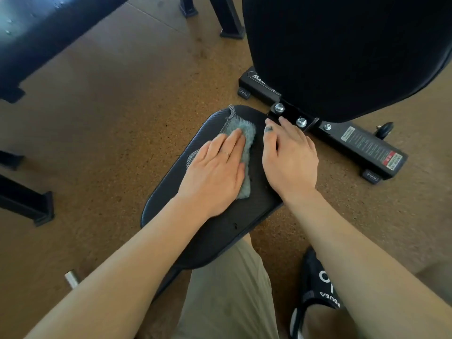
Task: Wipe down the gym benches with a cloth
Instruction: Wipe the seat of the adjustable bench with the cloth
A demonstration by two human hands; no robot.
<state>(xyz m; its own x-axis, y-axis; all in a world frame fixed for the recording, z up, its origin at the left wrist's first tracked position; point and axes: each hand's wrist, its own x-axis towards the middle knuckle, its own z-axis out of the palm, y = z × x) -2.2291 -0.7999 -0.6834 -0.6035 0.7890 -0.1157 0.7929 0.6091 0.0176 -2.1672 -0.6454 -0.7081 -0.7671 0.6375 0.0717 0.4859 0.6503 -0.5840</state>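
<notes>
A black padded bench seat (pixel 220 231) lies in the middle of the view. A grey-blue cloth (pixel 247 135) is spread on its far end. My left hand (pixel 215 172) presses flat on the cloth, fingers together, covering most of it. My right hand (pixel 288 157) rests on the seat's right edge beside the cloth, thumb on the pad, fingers reaching the black metal bracket (pixel 291 116) with its bolts. The bench's upright black backrest (pixel 347 52) rises behind the seat at the top right.
The bench's black base bar (pixel 364 148) with a warning label lies on the brown speckled floor (pixel 110 113). Another dark bench (pixel 31 33) and black frame legs (pixel 232 28) stand at the left and top. My tan-trousered leg (pixel 227 289) and black shoe (pixel 315 287) are below.
</notes>
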